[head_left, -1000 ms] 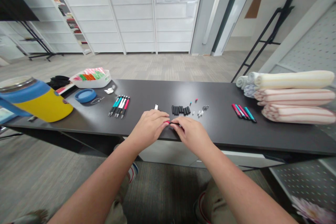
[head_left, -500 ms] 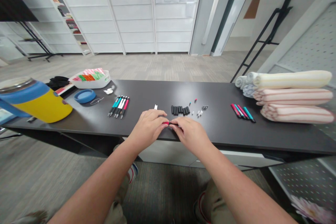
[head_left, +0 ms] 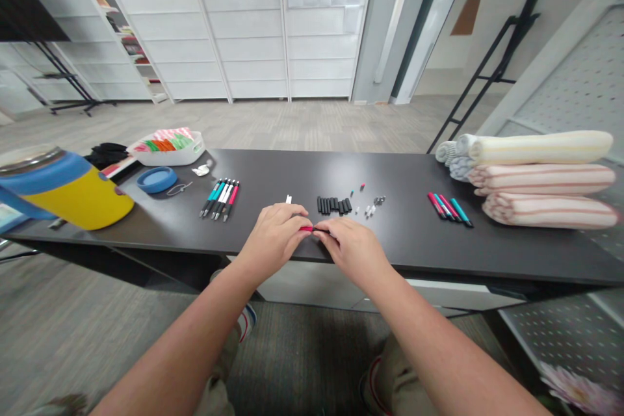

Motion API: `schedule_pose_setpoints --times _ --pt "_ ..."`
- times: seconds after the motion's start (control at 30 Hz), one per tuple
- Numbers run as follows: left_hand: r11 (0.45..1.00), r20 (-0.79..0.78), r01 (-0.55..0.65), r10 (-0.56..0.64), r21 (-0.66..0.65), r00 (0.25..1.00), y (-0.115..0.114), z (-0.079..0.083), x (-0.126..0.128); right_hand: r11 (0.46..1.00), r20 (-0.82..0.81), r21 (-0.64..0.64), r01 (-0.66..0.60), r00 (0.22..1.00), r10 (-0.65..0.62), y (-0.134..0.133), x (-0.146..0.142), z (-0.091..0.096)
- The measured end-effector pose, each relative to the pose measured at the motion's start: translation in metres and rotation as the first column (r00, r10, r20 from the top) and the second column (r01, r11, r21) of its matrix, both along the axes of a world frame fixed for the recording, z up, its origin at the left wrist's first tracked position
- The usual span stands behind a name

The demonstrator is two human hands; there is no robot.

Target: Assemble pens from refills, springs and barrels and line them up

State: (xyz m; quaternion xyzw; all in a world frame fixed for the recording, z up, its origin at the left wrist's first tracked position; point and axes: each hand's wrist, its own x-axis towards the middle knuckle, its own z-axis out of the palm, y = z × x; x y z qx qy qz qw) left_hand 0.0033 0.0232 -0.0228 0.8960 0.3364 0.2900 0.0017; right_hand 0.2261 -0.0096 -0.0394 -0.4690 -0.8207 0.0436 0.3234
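Observation:
Close to the table's front edge, both hands meet over a slim red and black pen point(head_left: 306, 229). My left hand point(head_left: 277, 229) is closed on its red part, and my right hand point(head_left: 351, 239) pinches the black end. Just beyond them lie several short black grip sleeves point(head_left: 334, 205) in a row. Right of those are small clear and grey pen pieces point(head_left: 371, 209) and a tiny red piece point(head_left: 362, 186). A white piece point(head_left: 288, 199) shows behind my left fingers. Several whole pens point(head_left: 220, 199) lie side by side on the left; several coloured pen barrels point(head_left: 449, 209) lie on the right.
The dark table point(head_left: 273, 169) also carries a yellow and blue tumbler point(head_left: 73, 192), a blue lid point(head_left: 156, 179), a white tray point(head_left: 170, 157) of colourful packets and small white earbuds point(head_left: 201, 169) at left. Rolled towels point(head_left: 546, 175) are stacked at right.
The two hands stay together on the pen, with only a very slight shift. The view has moved a little; the pieces on the table lie as before.

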Motion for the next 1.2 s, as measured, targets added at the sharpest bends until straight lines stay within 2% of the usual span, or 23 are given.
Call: schedule_pose_setpoints --times 0.97,1.2 --pt "0.998 0.000 0.034 -0.034 0.050 0.999 0.0006 -0.0010 0.0023 0.999 -0.040 0.051 0.014 0.999 -0.012 -0.0021 -0.0018 0.0011" --pt "0.998 0.047 0.050 -0.051 0.037 0.998 0.0015 -0.0006 0.0015 1.000 -0.044 0.029 0.010 0.999 -0.008 -0.0031 -0.0008 0.0020"
